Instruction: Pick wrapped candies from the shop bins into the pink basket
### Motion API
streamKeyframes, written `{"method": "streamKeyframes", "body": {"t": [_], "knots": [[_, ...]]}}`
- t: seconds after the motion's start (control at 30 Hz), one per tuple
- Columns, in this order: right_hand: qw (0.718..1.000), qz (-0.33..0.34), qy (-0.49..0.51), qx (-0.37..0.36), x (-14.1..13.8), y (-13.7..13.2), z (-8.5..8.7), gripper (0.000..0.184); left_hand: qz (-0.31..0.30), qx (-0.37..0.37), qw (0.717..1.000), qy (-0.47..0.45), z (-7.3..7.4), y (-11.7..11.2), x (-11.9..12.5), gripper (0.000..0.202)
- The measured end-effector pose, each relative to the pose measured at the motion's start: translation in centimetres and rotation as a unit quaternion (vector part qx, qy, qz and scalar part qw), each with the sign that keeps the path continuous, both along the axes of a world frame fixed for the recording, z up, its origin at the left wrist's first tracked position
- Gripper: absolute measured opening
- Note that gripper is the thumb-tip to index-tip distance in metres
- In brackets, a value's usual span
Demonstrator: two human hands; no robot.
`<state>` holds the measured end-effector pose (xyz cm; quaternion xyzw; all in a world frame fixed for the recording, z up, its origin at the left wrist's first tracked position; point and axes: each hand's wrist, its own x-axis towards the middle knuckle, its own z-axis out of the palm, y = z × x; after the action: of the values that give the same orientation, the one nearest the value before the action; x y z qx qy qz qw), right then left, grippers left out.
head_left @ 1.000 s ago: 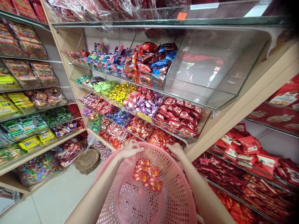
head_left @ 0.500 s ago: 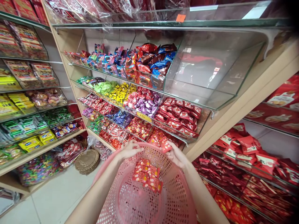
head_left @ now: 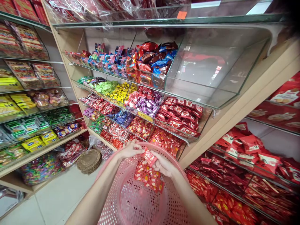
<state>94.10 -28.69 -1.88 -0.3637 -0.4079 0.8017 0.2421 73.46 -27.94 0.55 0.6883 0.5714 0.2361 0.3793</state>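
My right hand (head_left: 162, 165) pinches a small red candy packet (head_left: 149, 157) above the inside of a pink plastic basket (head_left: 131, 184). At the packet's left edge, the fingertips of my left hand (head_left: 130, 150) are closed on it, near the basket's far rim. Below, within the basket, lie several red candy packets (head_left: 147, 178) with pale and orange round marks, grouped close together. The held packet covers part of the upper ones.
Ahead are glass shelves with several wrapped candies, such as purple ones (head_left: 146, 104) and yellow ones (head_left: 120, 92). A wooden post (head_left: 225, 106) slants on the right beside shelves of red packets (head_left: 248, 150). A round woven item (head_left: 89, 161) rests on the floor at left.
My right hand has moved left and slightly down with its packet, from the basket's right rim to my left hand. The packets inside the basket stay nearly in place.
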Motion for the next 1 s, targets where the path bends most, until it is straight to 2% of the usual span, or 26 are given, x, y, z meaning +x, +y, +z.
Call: {"method": "streamKeyframes", "body": {"t": [0.13, 0.2, 0.3, 0.37, 0.47, 0.57, 0.7, 0.77, 0.83, 0.9, 1.0], "knots": [[0.999, -0.002, 0.03, 0.033, -0.2, -0.8, 0.4, 0.038, -0.006, 0.02, 1.0, 0.0, -0.6, 0.3, -0.1, 0.042], [0.995, -0.038, 0.035, 0.09, -0.4, -1.1, 0.7, 0.034, -0.005, 0.024, 1.0, -0.001, -1.0, 0.5, -0.1, 0.043], [0.977, -0.095, -0.002, 0.19, -1.3, -1.2, 0.9, 0.045, 0.0, 0.026, 1.0, 0.001, -1.2, 0.6, 0.1, 0.044], [0.964, -0.134, -0.029, 0.226, -2.0, -1.0, 0.7, 0.05, 0.007, 0.027, 1.0, 0.007, -1.1, 0.6, 0.3, 0.044], [0.95, -0.18, -0.051, 0.25, -2.5, -0.5, 0.5, 0.044, 0.016, 0.025, 0.999, 0.013, -0.8, 0.5, 0.5, 0.046], [0.932, -0.2, -0.068, 0.293, -1.8, 0.0, 0.5, 0.036, 0.025, 0.013, 0.999, 0.02, -0.4, 0.2, 0.3, 0.05], [0.902, -0.187, -0.101, 0.375, 0.1, 0.6, 0.7, 0.031, 0.045, -0.004, 0.999, 0.029, -0.2, -0.1, -0.2, 0.055], [0.895, -0.15, -0.138, 0.398, 1.0, 0.5, 0.8, 0.028, 0.049, -0.008, 0.998, 0.032, -0.3, -0.1, -0.4, 0.055], [0.881, -0.088, -0.217, 0.411, 1.8, 0.2, 0.7, 0.025, 0.049, -0.007, 0.998, 0.036, -0.4, 0.0, -0.4, 0.054], [0.837, -0.015, -0.326, 0.439, 2.4, -0.3, 0.5, 0.025, 0.048, -0.005, 0.998, 0.039, -0.5, 0.1, -0.4, 0.053], [0.72, 0.089, -0.483, 0.491, 2.9, -1.1, 0.1, 0.03, 0.046, 0.001, 0.998, 0.04, -0.6, 0.2, -0.2, 0.051]]}}
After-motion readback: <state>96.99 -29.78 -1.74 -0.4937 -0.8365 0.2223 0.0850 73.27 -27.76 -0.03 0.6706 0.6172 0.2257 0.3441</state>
